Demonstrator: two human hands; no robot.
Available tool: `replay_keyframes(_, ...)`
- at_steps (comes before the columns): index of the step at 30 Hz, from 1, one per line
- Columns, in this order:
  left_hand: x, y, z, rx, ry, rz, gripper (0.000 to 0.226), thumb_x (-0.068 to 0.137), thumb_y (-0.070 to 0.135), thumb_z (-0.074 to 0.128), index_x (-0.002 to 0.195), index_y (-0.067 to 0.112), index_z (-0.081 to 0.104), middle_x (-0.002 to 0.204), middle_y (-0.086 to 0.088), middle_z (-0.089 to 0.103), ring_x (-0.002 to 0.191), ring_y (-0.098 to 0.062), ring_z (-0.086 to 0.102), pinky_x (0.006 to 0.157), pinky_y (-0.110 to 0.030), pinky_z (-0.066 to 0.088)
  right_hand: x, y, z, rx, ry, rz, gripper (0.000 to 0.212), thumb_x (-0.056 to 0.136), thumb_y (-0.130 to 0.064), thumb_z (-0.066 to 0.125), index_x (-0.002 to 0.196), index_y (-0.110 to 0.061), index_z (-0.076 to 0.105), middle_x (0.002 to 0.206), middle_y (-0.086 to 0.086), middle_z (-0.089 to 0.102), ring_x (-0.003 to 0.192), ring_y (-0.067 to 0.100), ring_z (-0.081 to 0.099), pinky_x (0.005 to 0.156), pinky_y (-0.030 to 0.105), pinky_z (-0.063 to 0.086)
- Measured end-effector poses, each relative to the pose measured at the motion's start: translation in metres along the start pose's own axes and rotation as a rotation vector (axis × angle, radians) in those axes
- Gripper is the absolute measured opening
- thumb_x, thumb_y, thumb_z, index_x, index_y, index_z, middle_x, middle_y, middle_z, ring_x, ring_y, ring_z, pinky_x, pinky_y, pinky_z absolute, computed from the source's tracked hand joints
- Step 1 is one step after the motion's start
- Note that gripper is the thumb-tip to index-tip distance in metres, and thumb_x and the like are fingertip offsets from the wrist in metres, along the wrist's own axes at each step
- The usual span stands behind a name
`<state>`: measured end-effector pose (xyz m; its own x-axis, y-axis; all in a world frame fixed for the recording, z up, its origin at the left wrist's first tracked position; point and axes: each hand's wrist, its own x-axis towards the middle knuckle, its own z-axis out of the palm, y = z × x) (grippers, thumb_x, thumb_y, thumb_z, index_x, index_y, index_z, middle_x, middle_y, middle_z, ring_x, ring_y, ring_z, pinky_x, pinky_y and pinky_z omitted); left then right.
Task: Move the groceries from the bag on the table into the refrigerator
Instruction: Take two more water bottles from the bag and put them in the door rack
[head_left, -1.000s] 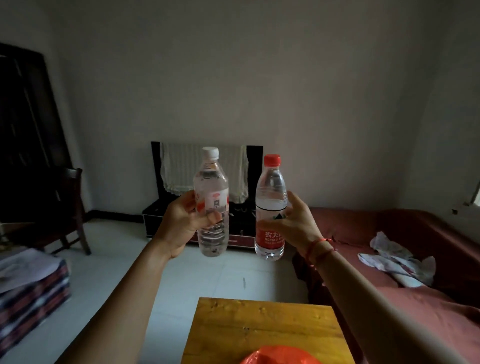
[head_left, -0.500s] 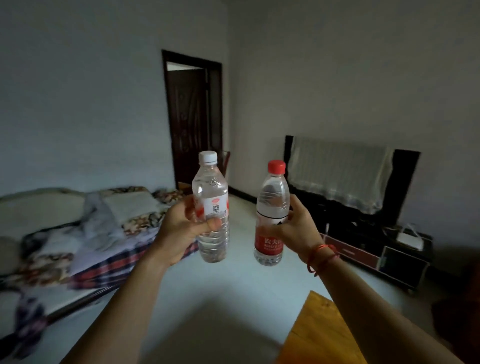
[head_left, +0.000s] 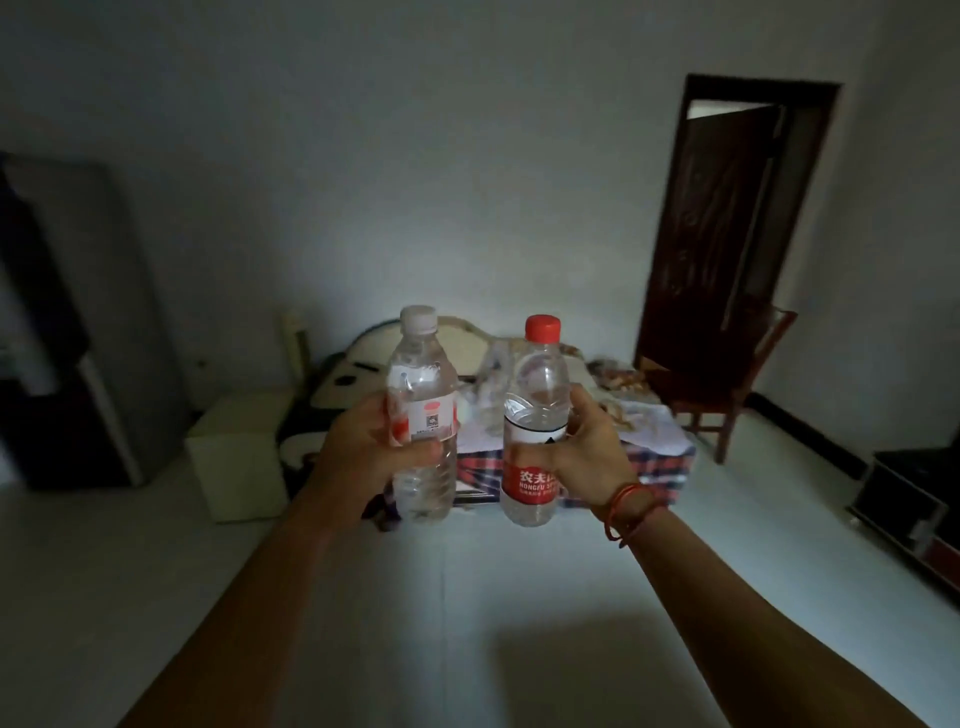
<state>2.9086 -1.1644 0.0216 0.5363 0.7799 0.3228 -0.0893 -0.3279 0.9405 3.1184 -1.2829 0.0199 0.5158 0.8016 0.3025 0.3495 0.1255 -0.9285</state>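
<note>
Floor of pale tile (head_left: 467, 597) spreads beneath both grips and runs ahead to a low bed with a checked red-and-blue cover (head_left: 660, 462), which lies straight beyond them. Far to the left of the left grip (head_left: 363, 452) stands a tall grey metal appliance (head_left: 124, 312), by its shape probably the refrigerator. The light is too dim to tell whether its door is open. Up and to the right of the right grip (head_left: 592, 457) a dark brown wooden door (head_left: 727, 234) hangs ajar, with a brown wooden chair (head_left: 727, 389) below it. A cream box-shaped stool (head_left: 236, 457) sits between the left grip and the appliance.

The left grip wraps round the middle of a clear plastic water bottle with a white cap (head_left: 423, 379), held upright. The right grip wraps round a clear plastic water bottle with a red cap and red label (head_left: 535, 379), also upright, just beside the first but apart from it. A red cord bracelet (head_left: 626, 504) circles the right wrist.

The task looks to be in mid-carry: two bottles are out and in the air, and neither is in the refrigerator yet. Neither the bag nor the surface is in view, so what remains there cannot be told. For these two, what is left is the way over to the left and setting them inside.
</note>
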Motion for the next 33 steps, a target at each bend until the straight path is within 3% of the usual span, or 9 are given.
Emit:
replay_keyframes(3,-0.018,0.007,-0.037,0.039,0.143,-0.028,0.054,0.064,0.006,0.085,0.113,0.019,0.066,0.104,0.004,0.075,0.096,-0.014,0.072,0.079,-0.031,0.059,0.019,-0.002,0.042,0.046,-0.148,-0.032,0.067,0.061,-0.003,0.089,0.117,-0.021,0.058,0.099,-0.002,0.074,0.086,0.01,0.072,0.077,0.032,0.058)
replay_keyframes(9,-0.076,0.02,-0.099,0.092,0.423,-0.078,0.057,0.067,-0.004,0.081,0.118,0.011,0.064,0.109,-0.005,0.074,0.101,-0.023,0.07,0.085,-0.036,0.057,0.03,-0.019,0.124,0.069,-0.411,-0.161,0.065,0.061,-0.015,0.091,0.116,-0.022,0.057,0.104,-0.006,0.071,0.094,0.008,0.068,0.081,0.032,0.056)
replay_keyframes(13,-0.124,0.037,-0.13,0.152,0.589,-0.086,0.056,0.067,-0.006,0.08,0.119,0.009,0.064,0.108,-0.006,0.074,0.099,-0.021,0.071,0.083,-0.029,0.058,0.018,-0.034,0.183,0.11,-0.572,-0.214,0.063,0.058,-0.022,0.093,0.112,-0.024,0.06,0.1,-0.002,0.073,0.09,0.013,0.071,0.083,0.039,0.059)
replay_keyframes(18,-0.182,0.047,-0.172,0.203,0.754,-0.111,0.052,0.067,-0.005,0.081,0.114,0.012,0.066,0.106,-0.004,0.074,0.098,-0.021,0.071,0.087,-0.039,0.056,-0.012,-0.058,0.25,0.189,-0.736,-0.199,0.064,0.059,-0.017,0.092,0.113,-0.026,0.058,0.104,-0.004,0.072,0.094,0.014,0.07,0.083,0.037,0.058)
replay_keyframes(26,-0.23,0.052,-0.23,0.216,0.85,-0.103,0.05,0.069,-0.004,0.08,0.113,0.014,0.067,0.106,-0.003,0.074,0.098,-0.021,0.071,0.083,-0.036,0.056,-0.039,-0.081,0.329,0.184,-0.792,-0.229,0.063,0.058,-0.017,0.093,0.111,-0.021,0.06,0.101,-0.002,0.071,0.09,0.016,0.071,0.08,0.039,0.059)
replay_keyframes(33,-0.239,0.048,-0.276,0.203,0.884,-0.079,0.05,0.069,-0.005,0.079,0.114,0.013,0.065,0.105,-0.004,0.074,0.097,-0.02,0.071,0.08,-0.031,0.056,-0.049,-0.097,0.377,0.218,-0.814,-0.227,0.066,0.06,-0.012,0.092,0.116,-0.021,0.058,0.103,-0.005,0.071,0.092,0.012,0.069,0.079,0.033,0.056)
